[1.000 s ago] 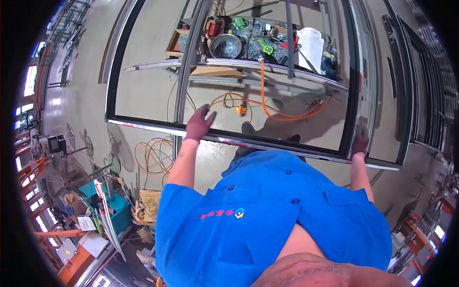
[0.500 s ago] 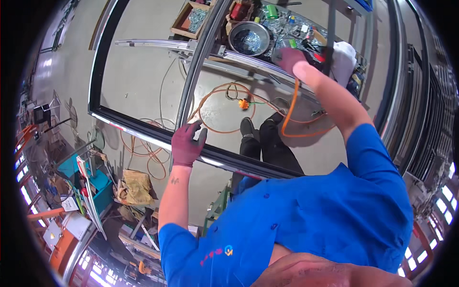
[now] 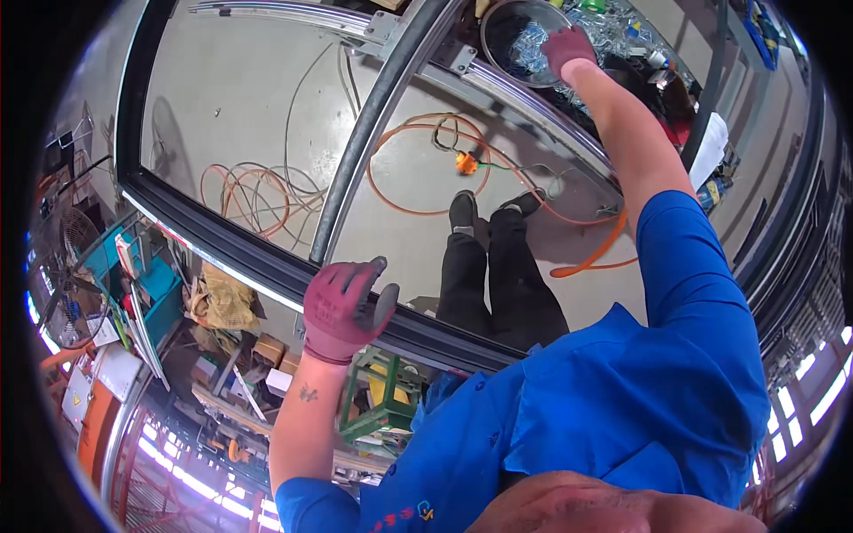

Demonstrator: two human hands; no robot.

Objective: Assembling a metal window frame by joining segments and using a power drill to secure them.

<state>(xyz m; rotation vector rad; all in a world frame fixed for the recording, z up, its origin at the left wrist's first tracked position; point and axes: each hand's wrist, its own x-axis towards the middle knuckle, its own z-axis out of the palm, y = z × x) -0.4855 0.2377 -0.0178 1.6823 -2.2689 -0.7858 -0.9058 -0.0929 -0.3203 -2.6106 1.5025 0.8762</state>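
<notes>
Maroon gloves with dark fingertips cover both my hands. My left hand (image 3: pixel 345 309) is over the near rail of a large black frame (image 3: pixel 235 250), close to the foot of its grey crossbar (image 3: pixel 373 115). Its thumb stands apart from the bent fingers, and nothing shows between them. At the far right, my right hand (image 3: pixel 569 50) reaches down at the right side of a round metal bowl (image 3: pixel 487 49) of small shiny metal pieces. Its fingers are bunched over the pieces; whatever lies between them is hidden.
Beyond the frame, a metal rail (image 3: pixel 533 120) runs beside the bowl. An orange hose (image 3: pixel 591 265) and an orange connector (image 3: pixel 466 163) lie on the floor near my feet. A white cloth (image 3: pixel 708 151) is right of my forearm; a green metal stand (image 3: pixel 384 413) is below the frame.
My right hand has moved from the cluttered surface right of the bowl to the bowl itself. My left hand stays by the near rail. The view has shifted.
</notes>
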